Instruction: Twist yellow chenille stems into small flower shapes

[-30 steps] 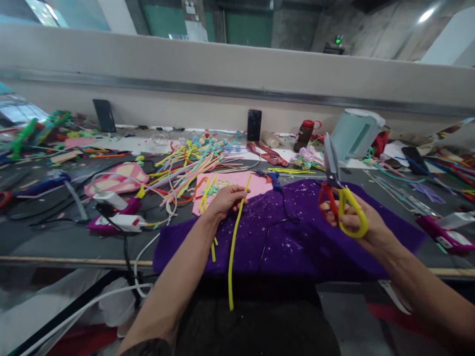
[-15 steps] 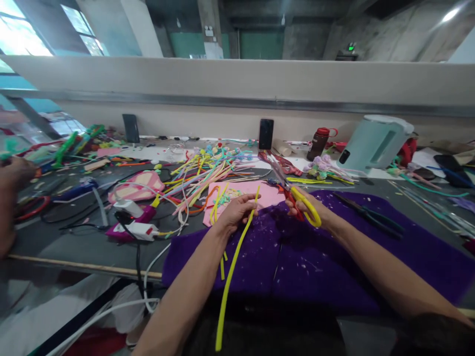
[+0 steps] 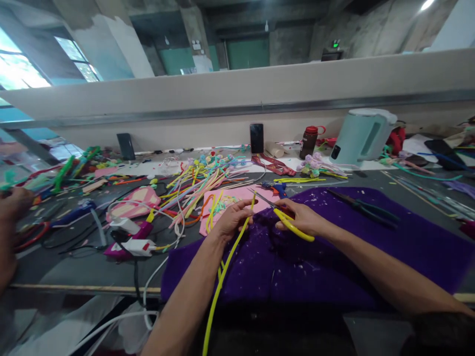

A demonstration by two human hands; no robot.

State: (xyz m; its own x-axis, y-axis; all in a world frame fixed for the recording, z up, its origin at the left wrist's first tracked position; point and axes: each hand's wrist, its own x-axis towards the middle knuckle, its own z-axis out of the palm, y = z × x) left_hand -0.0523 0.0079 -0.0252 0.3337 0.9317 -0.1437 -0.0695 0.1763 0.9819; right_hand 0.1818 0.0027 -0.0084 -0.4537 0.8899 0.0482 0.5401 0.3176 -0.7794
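Observation:
Pinched between the fingers of my left hand is a long yellow strip, whose upper end sticks up past the fingertips and whose tail hangs down toward my lap. My right hand grips yellow-handled scissors. Their blades point left, and the tips are beside the strip's upper end; whether they touch it I cannot tell. Beneath both hands lies a purple cloth dotted with small scraps. A pink sheet with small green and yellow pieces on it is just behind my left hand.
Pliers lie on the cloth at right. Behind are a pile of coloured strips, a phone, a red-capped bottle and a kettle. Power plugs and cables sit left, near another person's hand.
The scissors have swung down and left, bringing their blades close to the strip's upper end. The red handle piece seen beside them earlier no longer shows. The camera view has shifted slightly.

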